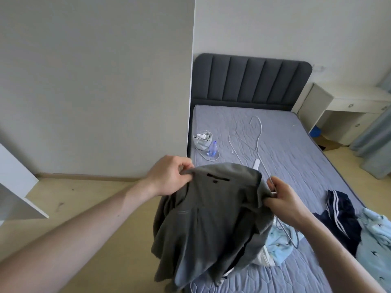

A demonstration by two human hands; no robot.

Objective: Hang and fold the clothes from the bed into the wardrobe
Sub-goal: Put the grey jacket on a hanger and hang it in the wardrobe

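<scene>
Head view shows both hands lifting a dark grey, soft-knit collared garment (pixel 209 216) over the near edge of the bed with its quilted lavender mattress (pixel 296 149), high enough that the fabric hangs free and the neckline is easy to find. The left hand (pixel 169 176) pinches one side of the collar, stretching the opening wide. The right hand (pixel 283 199) grips the other side and, it seems, a thin white wire hanger (pixel 283 227) whose lower part shows beside the cloth, probably to feed it into the shoulders, though the blur makes this uncertain. A second white wire hanger (pixel 257 134) lies spare further up the mattress. A navy striped garment (pixel 340 214) and pale blue printed clothes (pixel 378 235) wait in a heap to the right, still unsorted. A grey pouch (pixel 203 142) and small clear bottle (pixel 212 149) sit by the wall.
</scene>
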